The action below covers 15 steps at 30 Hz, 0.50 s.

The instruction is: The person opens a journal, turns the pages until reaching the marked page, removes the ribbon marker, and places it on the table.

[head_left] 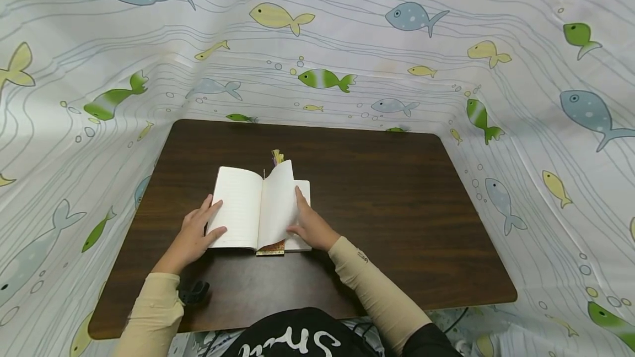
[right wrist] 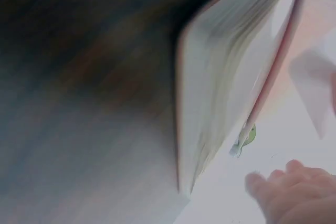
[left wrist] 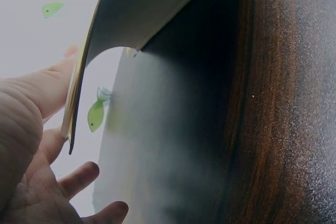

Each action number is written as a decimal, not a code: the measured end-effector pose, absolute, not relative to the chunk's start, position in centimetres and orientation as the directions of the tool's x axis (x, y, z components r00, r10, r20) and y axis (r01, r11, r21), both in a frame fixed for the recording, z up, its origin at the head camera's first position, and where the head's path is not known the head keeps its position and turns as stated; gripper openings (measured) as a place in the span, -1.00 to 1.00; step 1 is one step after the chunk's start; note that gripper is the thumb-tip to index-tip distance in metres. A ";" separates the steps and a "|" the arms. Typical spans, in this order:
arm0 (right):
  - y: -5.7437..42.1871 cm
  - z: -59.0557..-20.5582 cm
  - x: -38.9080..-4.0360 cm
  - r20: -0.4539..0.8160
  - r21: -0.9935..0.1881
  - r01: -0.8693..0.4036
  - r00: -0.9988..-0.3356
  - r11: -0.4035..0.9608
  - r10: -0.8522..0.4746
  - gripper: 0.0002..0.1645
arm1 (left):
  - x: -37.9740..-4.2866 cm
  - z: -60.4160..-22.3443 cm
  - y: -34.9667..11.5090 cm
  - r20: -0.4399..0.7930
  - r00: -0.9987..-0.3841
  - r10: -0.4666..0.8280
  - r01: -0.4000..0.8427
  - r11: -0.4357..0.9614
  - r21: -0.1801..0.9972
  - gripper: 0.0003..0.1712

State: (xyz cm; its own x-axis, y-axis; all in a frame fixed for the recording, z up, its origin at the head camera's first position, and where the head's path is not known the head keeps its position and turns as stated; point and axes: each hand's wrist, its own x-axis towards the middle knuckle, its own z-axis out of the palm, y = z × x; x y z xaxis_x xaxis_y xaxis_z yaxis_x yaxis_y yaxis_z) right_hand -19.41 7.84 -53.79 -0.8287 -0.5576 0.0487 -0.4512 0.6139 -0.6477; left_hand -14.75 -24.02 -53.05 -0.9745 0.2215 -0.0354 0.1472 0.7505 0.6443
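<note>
An open notebook point(head_left: 237, 203) with lined pages lies left of centre on the table. My left hand point(head_left: 193, 230) rests at its left edge, thumb and index finger over the page; in the left wrist view other fingers stretch past the cover's edge. On the other side, a page point(head_left: 279, 203) stands lifted and curves toward the spine. My right hand point(head_left: 313, 223) touches that page's outer edge with the thumb, its index finger reaching up alongside. Beneath the raised page shows the right-hand block of pages point(right wrist: 226, 77), its edges facing the right wrist camera.
A brown patterned strip point(head_left: 271, 249) sticks out below the notebook, and a yellow tassel point(head_left: 278, 156) shows beyond its top edge. The dark wood table point(head_left: 387, 208) extends to the right. Behind and at the sides hangs a white fish-print cloth point(head_left: 342, 43). A black device point(head_left: 194, 293) sits by the left wrist.
</note>
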 end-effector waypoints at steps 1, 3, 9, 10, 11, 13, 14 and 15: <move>7.6 -53.6 -19.3 0.060 -0.694 -0.438 -0.826 0.572 -0.561 0.23 | -14.7 -53.1 -24.1 -0.032 -0.975 0.221 0.149 0.750 0.645 -0.15; 7.2 -53.3 -19.1 0.071 -0.777 -0.398 -0.824 0.487 -0.562 0.24 | -14.7 -53.1 -24.1 -0.030 -0.974 0.224 0.151 0.746 0.649 -0.14; 5.3 -53.0 -18.2 0.067 -0.873 -0.361 -0.755 0.327 -0.652 0.17 | -14.8 -53.1 -24.1 -0.030 -0.973 0.229 0.151 0.729 0.668 -0.11; 5.0 -53.0 -17.9 0.056 -0.865 -0.375 -0.733 0.333 -0.678 0.15 | -14.8 -53.1 -24.1 -0.030 -0.973 0.229 0.151 0.727 0.670 -0.10; 4.6 -53.0 -17.8 0.045 -0.843 -0.406 -0.708 0.353 -0.705 0.13 | -14.9 -53.1 -24.1 -0.028 -0.973 0.230 0.152 0.724 0.673 -0.10; 3.9 -53.1 -17.3 0.021 -0.770 -0.489 -0.661 0.410 -0.750 0.10 | -14.9 -53.0 -24.1 -0.025 -0.973 0.231 0.153 0.717 0.681 -0.15; 3.5 -53.2 -17.1 0.007 -0.727 -0.531 -0.640 0.436 -0.768 0.07 | -14.9 -53.0 -24.2 -0.019 -0.972 0.232 0.156 0.710 0.687 -0.18; 3.2 -53.4 -16.9 -0.005 -0.679 -0.570 -0.626 0.462 -0.780 0.06 | -14.8 -53.1 -24.2 -0.012 -0.972 0.235 0.160 0.698 0.698 -0.23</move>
State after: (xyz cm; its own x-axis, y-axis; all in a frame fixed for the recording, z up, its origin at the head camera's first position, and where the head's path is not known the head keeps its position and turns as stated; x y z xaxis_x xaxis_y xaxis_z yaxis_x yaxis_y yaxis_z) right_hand -16.93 3.24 -53.39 -0.6256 -0.7801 -0.0055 -0.5703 0.4622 -0.6791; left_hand -14.85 -24.19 -53.06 -0.9718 0.2354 -0.0121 0.1604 0.6979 0.6980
